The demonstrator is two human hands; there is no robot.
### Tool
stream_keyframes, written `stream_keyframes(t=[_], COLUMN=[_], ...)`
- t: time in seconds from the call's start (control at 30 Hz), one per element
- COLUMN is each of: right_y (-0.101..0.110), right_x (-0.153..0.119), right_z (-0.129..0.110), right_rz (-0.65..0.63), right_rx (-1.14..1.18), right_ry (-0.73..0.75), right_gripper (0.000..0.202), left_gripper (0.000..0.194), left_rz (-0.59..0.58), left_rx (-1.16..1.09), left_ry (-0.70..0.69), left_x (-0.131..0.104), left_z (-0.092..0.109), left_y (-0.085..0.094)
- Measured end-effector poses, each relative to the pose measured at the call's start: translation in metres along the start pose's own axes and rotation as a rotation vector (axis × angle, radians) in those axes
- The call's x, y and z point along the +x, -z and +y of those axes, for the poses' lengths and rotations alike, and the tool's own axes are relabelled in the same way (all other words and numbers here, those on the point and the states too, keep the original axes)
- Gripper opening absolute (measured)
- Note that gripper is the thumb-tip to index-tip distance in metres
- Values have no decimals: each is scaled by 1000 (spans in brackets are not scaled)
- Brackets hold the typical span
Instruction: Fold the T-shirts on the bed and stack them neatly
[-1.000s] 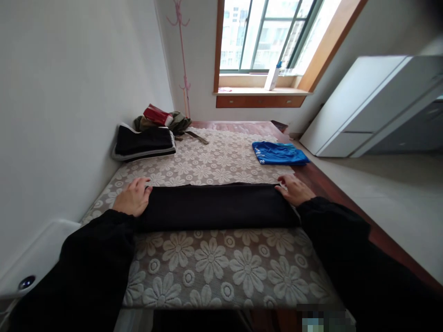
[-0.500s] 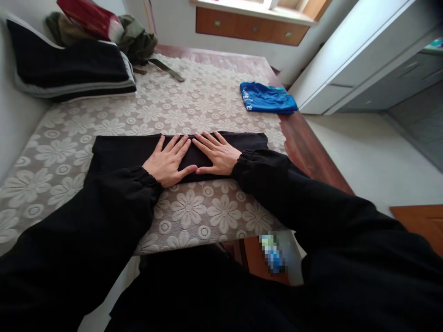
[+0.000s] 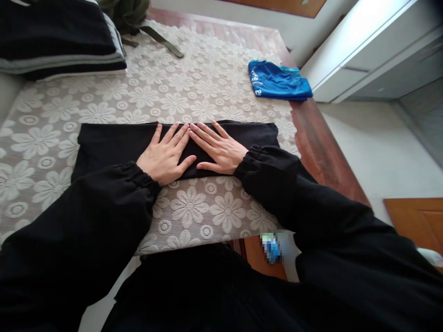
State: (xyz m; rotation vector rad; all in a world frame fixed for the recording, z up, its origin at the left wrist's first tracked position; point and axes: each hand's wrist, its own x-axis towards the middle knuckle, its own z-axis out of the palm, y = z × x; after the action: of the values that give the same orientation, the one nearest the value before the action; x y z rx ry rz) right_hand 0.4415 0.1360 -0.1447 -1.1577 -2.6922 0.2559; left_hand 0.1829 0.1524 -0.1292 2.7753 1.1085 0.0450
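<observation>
A black folded cloth (image 3: 110, 143) lies flat in a long strip across the lace-covered table, near its front edge. My left hand (image 3: 166, 159) rests palm down on the middle of the cloth, fingers spread. Beside it on the right, my right hand (image 3: 219, 150) lies flat on the same cloth with its fingers apart. The fingertips of both hands nearly meet at the cloth's far edge. Both hands hold nothing. My black sleeves cover parts of the cloth's near side.
A folded blue garment (image 3: 278, 82) lies at the table's back right. At the back left are a folded black and grey garment (image 3: 62, 37) and an olive-green bag or cloth (image 3: 126, 16). The table (image 3: 325, 143) has a bare reddish wooden edge at the right.
The view has tilted down and come closer, so the window area and red item have left the picture. My hands stay flat on the black cloth, their fingertips slightly closer together.
</observation>
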Motion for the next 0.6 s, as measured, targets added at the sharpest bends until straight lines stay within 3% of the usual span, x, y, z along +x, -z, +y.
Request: stream_keyframes(t=[0.13, 0.3, 0.6], right_y=[-3, -12, -10], right_x=[3, 5, 6], right_z=[-3, -7, -11], right_rz=[-38, 22, 46], right_rx=[31, 31, 22], right_ry=[-62, -129, -89], right_gripper=[106, 92, 79], left_gripper=[85, 81, 79], left_rz=[14, 30, 70], left_rx=[-15, -20, -49], left_ry=[16, 39, 30], left_x=[-1, 0, -1], left_z=[3, 2, 3], left_y=[2, 1, -1])
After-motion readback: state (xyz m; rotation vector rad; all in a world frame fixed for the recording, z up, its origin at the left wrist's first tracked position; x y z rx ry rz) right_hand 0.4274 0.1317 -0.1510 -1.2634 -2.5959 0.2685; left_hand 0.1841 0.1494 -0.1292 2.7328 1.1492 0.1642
